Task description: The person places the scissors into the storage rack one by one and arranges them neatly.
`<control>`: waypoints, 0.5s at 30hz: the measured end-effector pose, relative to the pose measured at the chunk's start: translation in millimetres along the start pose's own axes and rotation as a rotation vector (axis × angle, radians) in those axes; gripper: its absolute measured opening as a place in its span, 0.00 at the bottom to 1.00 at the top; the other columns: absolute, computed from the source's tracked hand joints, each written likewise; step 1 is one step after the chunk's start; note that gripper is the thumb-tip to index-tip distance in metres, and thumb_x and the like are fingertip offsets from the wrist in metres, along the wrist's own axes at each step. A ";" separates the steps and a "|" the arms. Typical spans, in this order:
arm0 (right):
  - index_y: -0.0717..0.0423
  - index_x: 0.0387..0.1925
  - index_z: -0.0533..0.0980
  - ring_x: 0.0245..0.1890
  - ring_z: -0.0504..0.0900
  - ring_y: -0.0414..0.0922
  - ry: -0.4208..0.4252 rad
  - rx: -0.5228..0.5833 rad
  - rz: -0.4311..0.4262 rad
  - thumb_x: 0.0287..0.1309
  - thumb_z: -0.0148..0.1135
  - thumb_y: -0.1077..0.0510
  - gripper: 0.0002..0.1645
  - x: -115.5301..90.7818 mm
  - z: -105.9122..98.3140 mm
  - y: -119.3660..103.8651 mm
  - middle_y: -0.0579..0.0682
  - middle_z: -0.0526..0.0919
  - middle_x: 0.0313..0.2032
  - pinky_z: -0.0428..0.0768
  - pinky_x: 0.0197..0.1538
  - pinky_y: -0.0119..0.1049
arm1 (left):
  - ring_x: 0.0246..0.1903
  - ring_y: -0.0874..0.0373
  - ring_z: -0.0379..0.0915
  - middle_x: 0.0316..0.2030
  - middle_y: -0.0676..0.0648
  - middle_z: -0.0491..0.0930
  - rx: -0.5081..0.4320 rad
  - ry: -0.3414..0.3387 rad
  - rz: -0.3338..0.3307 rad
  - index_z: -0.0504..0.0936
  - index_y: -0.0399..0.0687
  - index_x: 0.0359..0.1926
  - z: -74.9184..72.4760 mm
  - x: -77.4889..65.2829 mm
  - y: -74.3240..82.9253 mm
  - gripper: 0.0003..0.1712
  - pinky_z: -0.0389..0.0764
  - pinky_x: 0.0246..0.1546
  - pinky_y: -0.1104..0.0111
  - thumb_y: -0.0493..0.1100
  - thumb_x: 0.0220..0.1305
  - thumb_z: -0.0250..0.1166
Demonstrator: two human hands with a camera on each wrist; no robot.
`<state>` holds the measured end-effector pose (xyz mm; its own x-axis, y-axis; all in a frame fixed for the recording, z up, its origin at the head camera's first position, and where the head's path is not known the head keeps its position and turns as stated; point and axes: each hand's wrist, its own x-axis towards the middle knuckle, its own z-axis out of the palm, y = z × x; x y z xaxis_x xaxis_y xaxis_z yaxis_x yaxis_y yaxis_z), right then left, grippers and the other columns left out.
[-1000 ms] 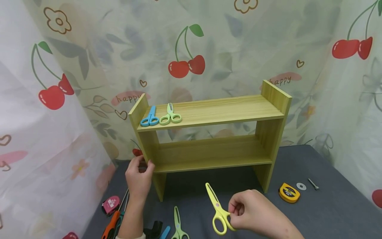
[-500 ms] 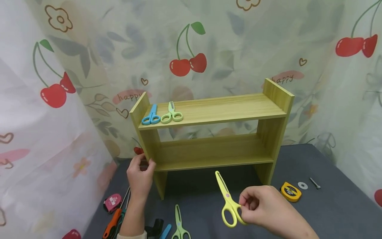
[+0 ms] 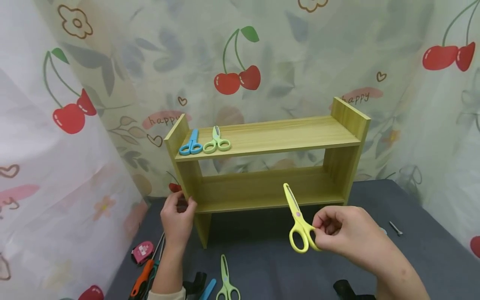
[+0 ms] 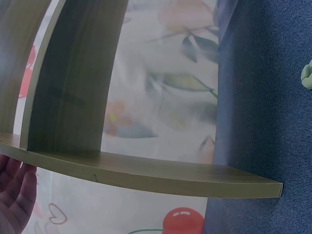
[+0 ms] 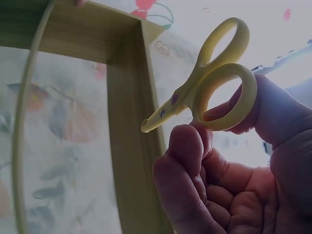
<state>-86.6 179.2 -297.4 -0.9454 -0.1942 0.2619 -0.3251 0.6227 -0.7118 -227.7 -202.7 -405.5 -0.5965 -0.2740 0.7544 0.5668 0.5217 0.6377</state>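
Observation:
Yellow scissors are pinched by one finger loop between the thumb and fingers of my right hand, blades pointing up and away. They hang in the air in front of the wooden shelf. My left hand touches the outer left side panel of the shelf, near the lower board; its fingertips are partly hidden in the left wrist view. On the top board, at its left end, blue scissors lie beside light green scissors. Another pair of green scissors lies on the table before the shelf.
Left on the dark table are a pink tape measure and an orange-handled screwdriver. A blue handle shows at the bottom edge. On the right lies a bolt. Patterned cloth hangs behind and at the sides.
My right hand has risen and moved right with the yellow scissors, from low over the table to the lower board's height. It now covers the yellow tape measure. My left hand stays put.

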 end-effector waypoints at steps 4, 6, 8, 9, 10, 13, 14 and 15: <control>0.49 0.31 0.81 0.27 0.80 0.39 0.029 -0.018 -0.015 0.48 0.69 0.65 0.09 3.9 -9.9 -7.3 0.40 0.81 0.25 0.77 0.31 0.34 | 0.31 0.53 0.80 0.37 0.42 0.82 0.005 -0.002 0.014 0.84 0.35 0.43 -0.3 -0.2 -0.3 0.10 0.77 0.30 0.82 0.30 0.58 0.68; 0.50 0.31 0.81 0.27 0.81 0.39 0.037 -0.019 -0.018 0.49 0.69 0.65 0.08 6.1 -14.4 -10.9 0.41 0.82 0.25 0.78 0.30 0.34 | 0.31 0.53 0.80 0.37 0.42 0.82 0.006 -0.002 0.016 0.85 0.35 0.43 -0.2 -0.2 -0.6 0.10 0.77 0.30 0.82 0.30 0.58 0.68; 0.51 0.32 0.81 0.27 0.81 0.39 0.043 -0.027 -0.028 0.50 0.69 0.65 0.08 8.8 -18.5 -14.3 0.41 0.82 0.25 0.77 0.31 0.34 | 0.30 0.54 0.80 0.37 0.42 0.82 0.005 -0.001 0.017 0.85 0.35 0.43 -0.2 0.0 -0.7 0.10 0.77 0.30 0.82 0.29 0.58 0.68; 0.51 0.32 0.81 0.27 0.81 0.40 0.046 -0.033 -0.031 0.50 0.69 0.65 0.08 10.5 -20.8 -16.6 0.41 0.82 0.25 0.77 0.31 0.34 | 0.31 0.54 0.79 0.37 0.42 0.82 0.005 -0.002 0.016 0.85 0.35 0.43 -0.2 0.1 -0.6 0.10 0.77 0.30 0.82 0.30 0.58 0.68; 0.51 0.32 0.81 0.27 0.81 0.40 0.050 -0.041 -0.038 0.50 0.69 0.65 0.07 12.3 -23.1 -19.0 0.42 0.82 0.25 0.77 0.31 0.34 | 0.31 0.55 0.79 0.37 0.43 0.82 0.007 -0.001 0.016 0.85 0.35 0.43 -0.1 0.3 -0.6 0.10 0.77 0.30 0.82 0.30 0.58 0.68; 0.51 0.31 0.81 0.27 0.81 0.41 0.057 -0.067 -0.057 0.50 0.68 0.65 0.07 18.9 -29.9 -27.7 0.42 0.82 0.25 0.77 0.31 0.34 | 0.31 0.55 0.79 0.37 0.43 0.82 0.008 0.001 0.018 0.85 0.36 0.43 -0.3 0.7 -0.9 0.10 0.77 0.30 0.82 0.30 0.59 0.69; 0.51 0.31 0.81 0.27 0.81 0.41 0.058 -0.074 -0.057 0.50 0.67 0.65 0.07 21.5 -32.3 -31.4 0.43 0.82 0.25 0.77 0.31 0.34 | 0.31 0.55 0.79 0.37 0.43 0.82 0.008 0.001 0.018 0.85 0.36 0.43 -0.3 0.8 -1.1 0.10 0.77 0.30 0.82 0.30 0.59 0.69; 0.51 0.31 0.81 0.27 0.81 0.41 0.059 -0.079 -0.060 0.49 0.67 0.65 0.06 24.2 -34.3 -34.7 0.43 0.82 0.24 0.77 0.32 0.34 | 0.31 0.55 0.79 0.36 0.43 0.82 0.009 0.001 0.017 0.85 0.36 0.43 -0.3 0.8 -1.3 0.10 0.77 0.30 0.82 0.30 0.59 0.69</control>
<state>-97.4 178.8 -244.0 -0.9205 -0.1891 0.3420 -0.3756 0.6694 -0.6410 -228.7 -203.9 -405.7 -0.5866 -0.2655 0.7651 0.5719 0.5332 0.6234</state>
